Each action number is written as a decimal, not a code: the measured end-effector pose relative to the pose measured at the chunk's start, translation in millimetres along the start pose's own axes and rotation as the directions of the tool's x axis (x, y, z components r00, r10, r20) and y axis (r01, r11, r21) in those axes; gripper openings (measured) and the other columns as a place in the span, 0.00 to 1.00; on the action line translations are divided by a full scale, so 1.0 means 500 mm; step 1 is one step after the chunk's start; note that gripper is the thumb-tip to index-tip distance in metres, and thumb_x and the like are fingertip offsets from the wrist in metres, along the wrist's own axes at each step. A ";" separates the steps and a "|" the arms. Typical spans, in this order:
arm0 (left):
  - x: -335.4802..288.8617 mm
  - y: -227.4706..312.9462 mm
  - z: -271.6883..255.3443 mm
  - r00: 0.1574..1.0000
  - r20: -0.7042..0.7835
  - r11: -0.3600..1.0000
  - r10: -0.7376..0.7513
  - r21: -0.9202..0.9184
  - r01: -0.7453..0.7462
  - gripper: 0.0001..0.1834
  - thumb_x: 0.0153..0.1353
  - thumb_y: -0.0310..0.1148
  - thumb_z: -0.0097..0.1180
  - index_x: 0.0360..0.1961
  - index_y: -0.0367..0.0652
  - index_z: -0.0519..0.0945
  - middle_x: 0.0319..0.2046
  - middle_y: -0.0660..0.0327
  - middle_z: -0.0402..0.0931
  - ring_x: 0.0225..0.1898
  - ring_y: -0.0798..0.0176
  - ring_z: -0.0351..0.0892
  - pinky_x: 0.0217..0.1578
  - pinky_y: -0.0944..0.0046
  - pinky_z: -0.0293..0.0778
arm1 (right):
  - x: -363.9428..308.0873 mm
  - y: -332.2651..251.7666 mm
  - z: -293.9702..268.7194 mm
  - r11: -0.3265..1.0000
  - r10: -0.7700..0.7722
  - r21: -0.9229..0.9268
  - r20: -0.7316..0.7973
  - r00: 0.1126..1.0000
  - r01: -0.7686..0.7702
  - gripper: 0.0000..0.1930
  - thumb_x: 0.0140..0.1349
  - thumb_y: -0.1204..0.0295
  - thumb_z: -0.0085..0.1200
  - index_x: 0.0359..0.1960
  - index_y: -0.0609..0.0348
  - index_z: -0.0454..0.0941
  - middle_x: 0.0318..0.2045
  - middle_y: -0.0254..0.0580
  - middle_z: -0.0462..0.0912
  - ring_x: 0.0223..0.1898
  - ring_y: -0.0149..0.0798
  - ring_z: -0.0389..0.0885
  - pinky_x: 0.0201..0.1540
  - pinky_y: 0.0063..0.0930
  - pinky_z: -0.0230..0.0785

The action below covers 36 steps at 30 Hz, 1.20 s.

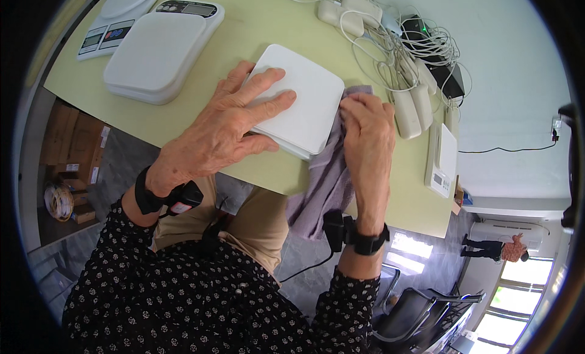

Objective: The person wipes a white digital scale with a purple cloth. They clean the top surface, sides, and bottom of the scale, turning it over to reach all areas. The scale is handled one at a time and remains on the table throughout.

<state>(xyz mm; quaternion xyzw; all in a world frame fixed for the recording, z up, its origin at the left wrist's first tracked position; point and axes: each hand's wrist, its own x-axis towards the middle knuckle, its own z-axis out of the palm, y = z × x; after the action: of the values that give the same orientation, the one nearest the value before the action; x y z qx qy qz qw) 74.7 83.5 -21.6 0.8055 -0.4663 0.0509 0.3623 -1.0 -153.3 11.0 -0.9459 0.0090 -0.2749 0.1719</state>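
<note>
In front of me a white square kitchen scale (304,92) lies at the table's near edge, its flat plate facing up. Across its left side rests my left hand (234,113), fingers spread on the plate and thumb by the near edge. My right hand (370,125) is closed on a greyish-purple cloth (329,174) at the scale's right side. The cloth drapes over the table edge. Its folds partly hide beneath my right fingers.
Two more white scales, one nearer (155,49) and one behind it (113,28), stand at the left of the green table (244,19). Tangled cables and white adapters (411,107) lie at right, near another scale (443,159). Black chairs (408,314) and a distant person (499,249) are lower right.
</note>
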 end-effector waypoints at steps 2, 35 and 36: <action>0.001 0.004 0.000 1.000 -0.001 1.000 -0.006 -0.004 0.006 0.44 0.45 0.27 0.77 0.68 0.48 0.77 0.74 0.56 0.62 0.74 0.39 0.55 0.72 0.46 0.61 | 0.015 0.017 0.004 1.000 0.014 -0.017 -0.017 1.000 -0.014 0.08 0.64 0.79 0.56 0.40 0.63 0.87 0.42 0.48 0.85 0.45 0.54 0.78 0.48 0.44 0.73; 0.000 0.013 -0.003 0.998 -0.005 0.997 -0.057 -0.059 0.057 0.42 0.47 0.28 0.76 0.68 0.46 0.77 0.74 0.55 0.61 0.74 0.38 0.54 0.72 0.44 0.59 | -0.118 -0.066 -0.080 0.929 0.319 0.141 0.160 0.934 -0.342 0.11 0.67 0.79 0.57 0.48 0.64 0.86 0.40 0.54 0.82 0.37 0.55 0.83 0.42 0.41 0.77; -0.001 0.012 -0.003 0.999 -0.010 0.997 -0.045 -0.056 0.045 0.42 0.47 0.28 0.77 0.68 0.46 0.77 0.74 0.54 0.61 0.74 0.38 0.54 0.72 0.44 0.60 | -0.111 -0.059 -0.086 0.952 0.280 0.085 0.152 0.948 -0.295 0.10 0.65 0.80 0.57 0.45 0.65 0.86 0.41 0.54 0.83 0.38 0.55 0.84 0.43 0.41 0.77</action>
<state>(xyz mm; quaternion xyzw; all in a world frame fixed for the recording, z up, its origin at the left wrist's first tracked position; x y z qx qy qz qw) 70.0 83.0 -17.8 0.8051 -0.4472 0.0341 0.3882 -73.1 -133.4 25.9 -0.9407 0.1202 -0.1808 0.2607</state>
